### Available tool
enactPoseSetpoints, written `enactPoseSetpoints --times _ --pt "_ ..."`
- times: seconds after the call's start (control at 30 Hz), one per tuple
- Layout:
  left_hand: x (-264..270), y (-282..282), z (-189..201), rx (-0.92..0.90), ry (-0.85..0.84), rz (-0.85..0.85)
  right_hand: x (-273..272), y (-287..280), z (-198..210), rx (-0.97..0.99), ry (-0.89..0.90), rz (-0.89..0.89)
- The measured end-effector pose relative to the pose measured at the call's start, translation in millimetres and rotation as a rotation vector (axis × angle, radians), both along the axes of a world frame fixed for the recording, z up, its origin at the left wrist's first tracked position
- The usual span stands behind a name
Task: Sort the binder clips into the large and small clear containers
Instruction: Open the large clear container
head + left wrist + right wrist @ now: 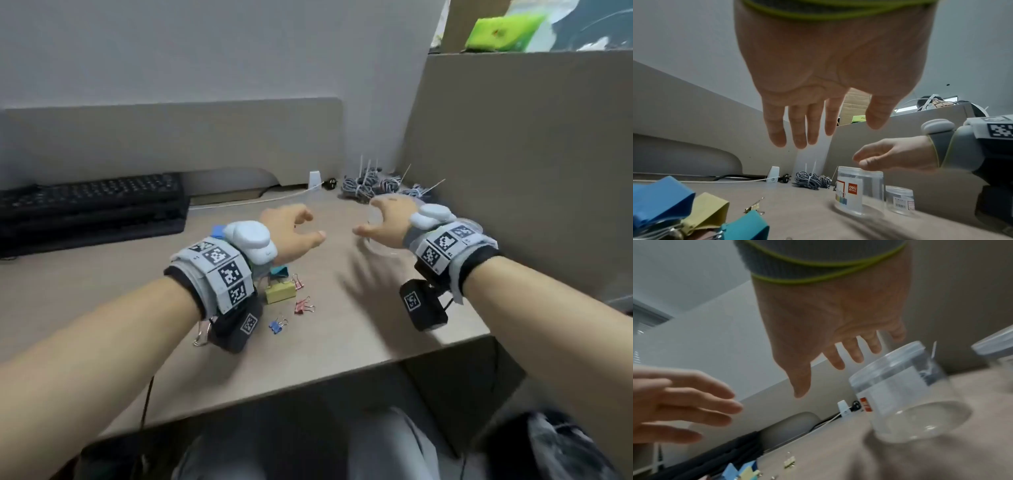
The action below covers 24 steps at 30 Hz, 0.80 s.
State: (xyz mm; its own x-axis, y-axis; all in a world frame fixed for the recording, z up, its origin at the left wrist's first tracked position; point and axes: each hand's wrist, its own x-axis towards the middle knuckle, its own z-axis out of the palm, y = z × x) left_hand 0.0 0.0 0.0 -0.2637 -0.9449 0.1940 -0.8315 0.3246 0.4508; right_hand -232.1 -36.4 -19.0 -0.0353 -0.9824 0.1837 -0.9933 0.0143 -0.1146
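Several binder clips lie in a heap on the desk under my left wrist: a large yellow clip (280,293), a teal clip (279,272), a large blue clip (659,199), and small pink (303,305) and blue (277,323) clips. The large clear container (859,191) stands lidded to the right, with the small clear container (900,201) beside it. My right hand (364,217) hovers open just over the large container (906,394), its fingers spread. Held above the desk left of it, my left hand (313,226) is open and empty.
A black keyboard (92,202) lies at the back left. Tied cable bundles (373,185) and a white charger (314,180) sit at the back. A beige partition (513,154) closes the right side. The desk's front edge (308,380) is near my lap.
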Motion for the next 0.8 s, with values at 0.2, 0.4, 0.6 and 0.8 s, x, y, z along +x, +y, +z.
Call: enactPoseSetpoints --times 0.2,0.4,0.6,0.8 --pt "-4.5 30.0 -21.5 0.056 -0.009 0.027 -1.7 36.0 -13.8 0.02 0.049 -0.045" --pt "-10.9 25.0 -36.1 0.106 -0.038 0.058 6.1 42.8 -9.3 -0.054 -0.009 -0.033" --pt "-19.8 8.0 -46.5 0.175 0.005 0.03 9.5 26.0 -16.0 0.044 -0.05 -0.071" --pt "-25.4 2.8 -45.8 0.232 0.075 -0.001 9.9 18.2 -14.0 0.017 -0.027 -0.101"
